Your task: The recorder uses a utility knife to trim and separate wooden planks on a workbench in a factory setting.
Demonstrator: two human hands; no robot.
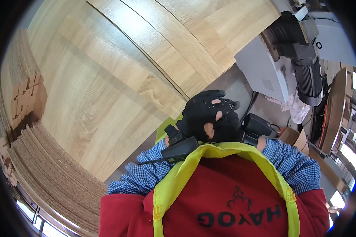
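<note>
Both hands wear worn black work gloves with torn holes and pale specks, and are clasped together in front of my chest. My left hand (189, 115) is closed, its outline merging with the other glove. My right hand (228, 123) overlaps it, also closed, with skin showing through the holes. No object can be seen in either hand; the palms are hidden. Just beyond the gloves is the near corner of a stack of wood-grain boards (118, 98). Black strapped devices sit on the left wrist (180, 148) and the right wrist (258, 125).
Narrower wood-grain panels (174, 43) lie on the boards. Stacked particle boards (59, 166) rise at the left. To the right stand a pale machine housing (265, 73) and a black ribbed motor (307, 79). Clear plastic film (298, 108) hangs below it, near brown panels (334, 110).
</note>
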